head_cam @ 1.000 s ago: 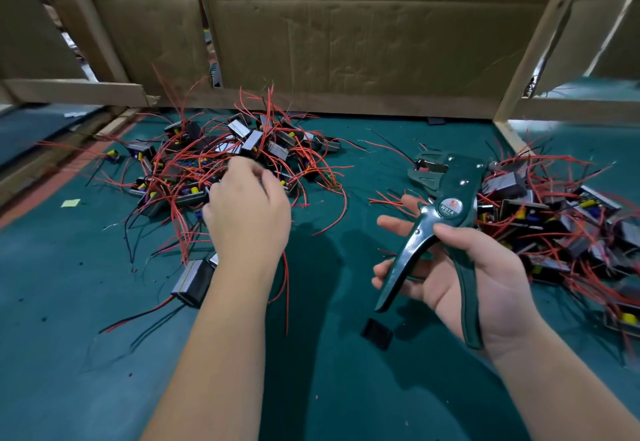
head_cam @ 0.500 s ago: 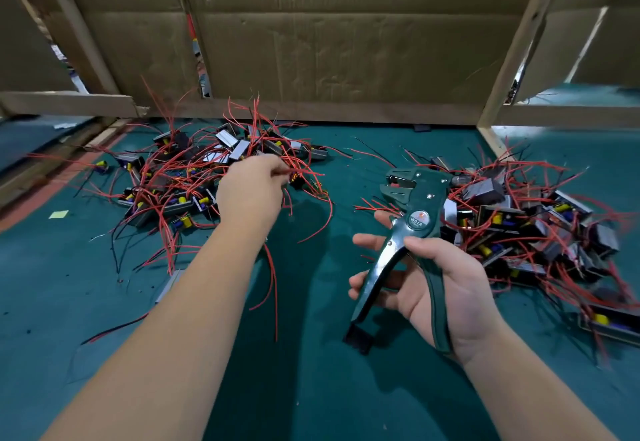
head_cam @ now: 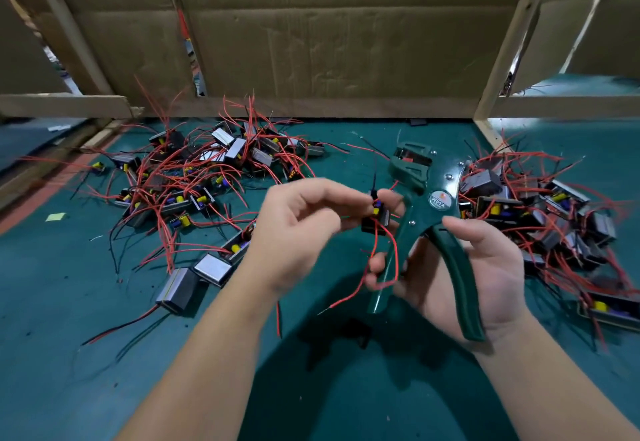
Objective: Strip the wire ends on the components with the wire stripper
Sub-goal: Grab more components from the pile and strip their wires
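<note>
My left hand [head_cam: 298,229] comes in with its back to the camera, fingers curled, and the thumb and forefinger pinch a small black component [head_cam: 375,220] right at the fingertips; that spot is blurred, so I cannot tell how the pinch sits. My right hand [head_cam: 478,267] lies palm up just beside it and is wrapped around the wire stripper [head_cam: 417,212], with the thumb over the near handle and the fingers curled round the other handle. The handles are spread apart and the tool's head points away from the palm. Both grips hang above a green mat [head_cam: 104,354], in front of a cardboard wall [head_cam: 329,42] held by a wooden frame [head_cam: 509,42]. Beyond and outside the left grip is a tangled pile of components [head_cam: 194,181]; a second pile [head_cam: 540,219] lies just behind the right hand. The pinched piece shows yellow and blue parts on top, touches the stripper's handle, and trails red leads [head_cam: 391,250] down across the right fingers.
</note>
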`<state>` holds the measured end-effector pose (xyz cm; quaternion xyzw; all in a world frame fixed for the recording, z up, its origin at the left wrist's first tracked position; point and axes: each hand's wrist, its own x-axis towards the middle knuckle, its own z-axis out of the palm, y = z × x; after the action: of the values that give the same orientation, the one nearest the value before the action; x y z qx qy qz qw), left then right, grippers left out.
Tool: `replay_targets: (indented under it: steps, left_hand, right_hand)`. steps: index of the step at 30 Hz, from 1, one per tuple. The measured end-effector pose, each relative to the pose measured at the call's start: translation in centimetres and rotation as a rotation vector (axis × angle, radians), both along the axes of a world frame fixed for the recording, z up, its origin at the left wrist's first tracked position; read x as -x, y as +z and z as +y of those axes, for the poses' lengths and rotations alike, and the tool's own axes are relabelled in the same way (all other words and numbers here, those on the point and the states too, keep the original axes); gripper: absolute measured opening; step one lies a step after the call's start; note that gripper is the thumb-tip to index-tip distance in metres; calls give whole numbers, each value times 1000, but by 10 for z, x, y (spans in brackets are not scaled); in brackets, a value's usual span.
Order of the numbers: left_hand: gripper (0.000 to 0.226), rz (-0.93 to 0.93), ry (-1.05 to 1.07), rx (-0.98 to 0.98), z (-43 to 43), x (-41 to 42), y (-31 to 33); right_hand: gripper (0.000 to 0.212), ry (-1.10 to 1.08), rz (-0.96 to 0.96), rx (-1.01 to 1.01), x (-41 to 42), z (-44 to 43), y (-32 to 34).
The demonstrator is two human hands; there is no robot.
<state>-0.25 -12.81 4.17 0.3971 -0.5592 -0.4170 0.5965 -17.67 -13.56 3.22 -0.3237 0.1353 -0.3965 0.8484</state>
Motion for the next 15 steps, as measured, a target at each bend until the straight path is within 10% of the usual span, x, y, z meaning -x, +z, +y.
replay_targets:
  steps: [4, 15]
  left_hand:
    - [17, 50, 205, -143, -20, 0, -1]
    - [7, 188, -118, -146, -12, 2, -16]
  right_hand:
    - [81, 47, 23, 17, -2, 1, 0]
    - [54, 126, 134, 71, -6, 6, -5]
